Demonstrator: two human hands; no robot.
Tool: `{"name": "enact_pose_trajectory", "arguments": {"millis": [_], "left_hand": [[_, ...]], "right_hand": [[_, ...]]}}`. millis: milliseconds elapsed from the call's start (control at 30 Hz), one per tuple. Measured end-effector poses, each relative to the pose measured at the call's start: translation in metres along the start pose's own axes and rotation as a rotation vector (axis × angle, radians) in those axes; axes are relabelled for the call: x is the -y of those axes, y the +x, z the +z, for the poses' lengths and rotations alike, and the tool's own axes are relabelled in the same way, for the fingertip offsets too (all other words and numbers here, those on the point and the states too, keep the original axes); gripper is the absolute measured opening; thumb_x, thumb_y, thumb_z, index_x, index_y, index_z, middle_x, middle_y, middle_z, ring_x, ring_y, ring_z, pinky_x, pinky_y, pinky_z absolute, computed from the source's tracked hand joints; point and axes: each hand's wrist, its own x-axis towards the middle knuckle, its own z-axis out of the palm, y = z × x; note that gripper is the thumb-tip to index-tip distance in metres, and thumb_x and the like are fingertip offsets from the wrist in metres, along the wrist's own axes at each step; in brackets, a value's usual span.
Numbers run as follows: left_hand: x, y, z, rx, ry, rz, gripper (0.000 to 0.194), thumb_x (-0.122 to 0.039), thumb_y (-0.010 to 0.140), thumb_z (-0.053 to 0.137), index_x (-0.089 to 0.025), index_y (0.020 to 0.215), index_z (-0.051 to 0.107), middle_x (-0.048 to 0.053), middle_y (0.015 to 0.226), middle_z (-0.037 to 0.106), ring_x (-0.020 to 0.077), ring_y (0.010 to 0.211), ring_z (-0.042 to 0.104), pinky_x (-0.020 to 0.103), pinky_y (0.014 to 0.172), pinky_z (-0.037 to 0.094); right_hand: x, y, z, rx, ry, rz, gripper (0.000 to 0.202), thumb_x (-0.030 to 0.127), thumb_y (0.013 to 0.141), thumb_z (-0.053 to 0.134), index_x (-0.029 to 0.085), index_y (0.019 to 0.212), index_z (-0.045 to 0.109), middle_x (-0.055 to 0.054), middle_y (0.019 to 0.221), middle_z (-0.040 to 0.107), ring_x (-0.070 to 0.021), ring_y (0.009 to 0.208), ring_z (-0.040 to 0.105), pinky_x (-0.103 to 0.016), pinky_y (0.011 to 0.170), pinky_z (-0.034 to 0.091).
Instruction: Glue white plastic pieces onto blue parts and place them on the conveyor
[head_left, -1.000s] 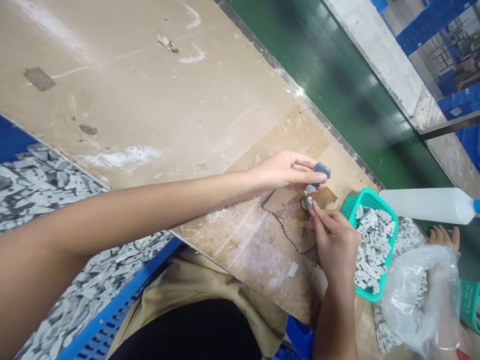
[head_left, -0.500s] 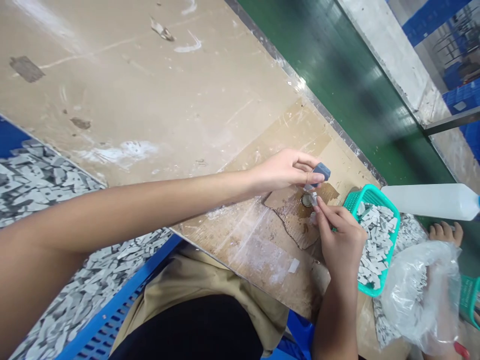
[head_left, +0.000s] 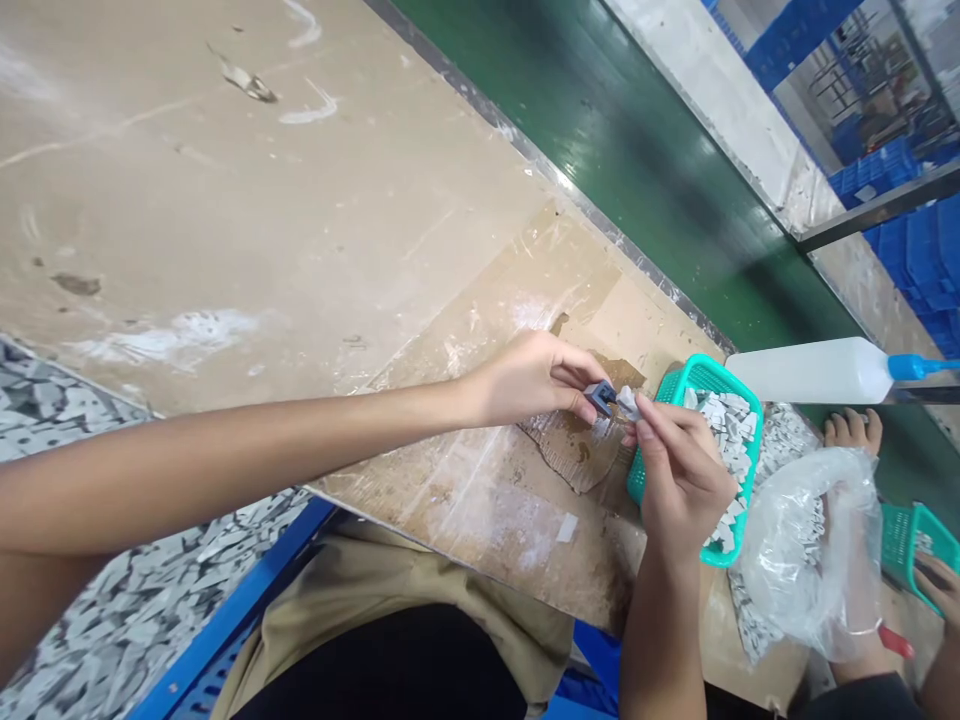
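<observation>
My left hand (head_left: pixel 534 380) pinches a small dark blue-grey block (head_left: pixel 600 396) with a notch in its end. Facing it, my right hand (head_left: pixel 686 475) holds a small whitish piece (head_left: pixel 627 402) between thumb and fingers. The two parts meet or nearly meet; whether they touch I cannot tell. Below them lies a torn, wet-looking scrap of cardboard (head_left: pixel 574 462) on the worn tabletop (head_left: pixel 450 500). Just right of my right hand stands a green plastic basket (head_left: pixel 752 470) heaped with small whitish-grey pieces.
A white bottle with a blue nozzle (head_left: pixel 814 372) lies beyond the basket. At right are a clear plastic bag (head_left: pixel 787 540), a co-worker's hands (head_left: pixel 853 430) and another green basket (head_left: pixel 926 530). A blue crate (head_left: pixel 225 640) of grey pieces stands left of my lap. A green belt (head_left: pixel 600 160) runs behind the table.
My view has shifted right. My left hand has turned and lowered the block, and my right hand has lifted the whitish piece up to it. The round cap on the cardboard no longer shows.
</observation>
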Motion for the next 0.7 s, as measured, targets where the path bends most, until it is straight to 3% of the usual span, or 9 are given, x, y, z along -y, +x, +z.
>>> {"name": "enact_pose_trajectory", "arguments": {"millis": [267,700], "left_hand": [[-0.0036,-0.0024,0.0025,0.009,-0.016,0.002,0.022,0.003,0.062,0.072,-0.011,0.079,0.073,0.003,0.077,0.075,0.014,0.072,0.071,0.028,0.083,0.058],[0.0016,-0.0102,0.0079,-0.078,0.146,0.118,0.012,-0.007,0.07,0.07,-0.013,0.079,0.076,0.004,0.078,0.075,0.0174,0.075,0.072,0.025,0.074,0.06]], "right_hand": [[0.0,-0.002,-0.0003,0.061,0.02,0.0,0.037,0.014,0.091,0.061,0.039,0.117,0.069,-0.002,0.094,0.066,-0.0133,0.073,0.062,-0.029,0.065,0.055],[-0.0019,-0.0022,0.0017,0.248,0.075,0.026,0.047,0.007,0.092,0.055,0.038,0.125,0.064,-0.002,0.091,0.059,-0.0127,0.076,0.062,-0.027,0.066,0.055]]}}
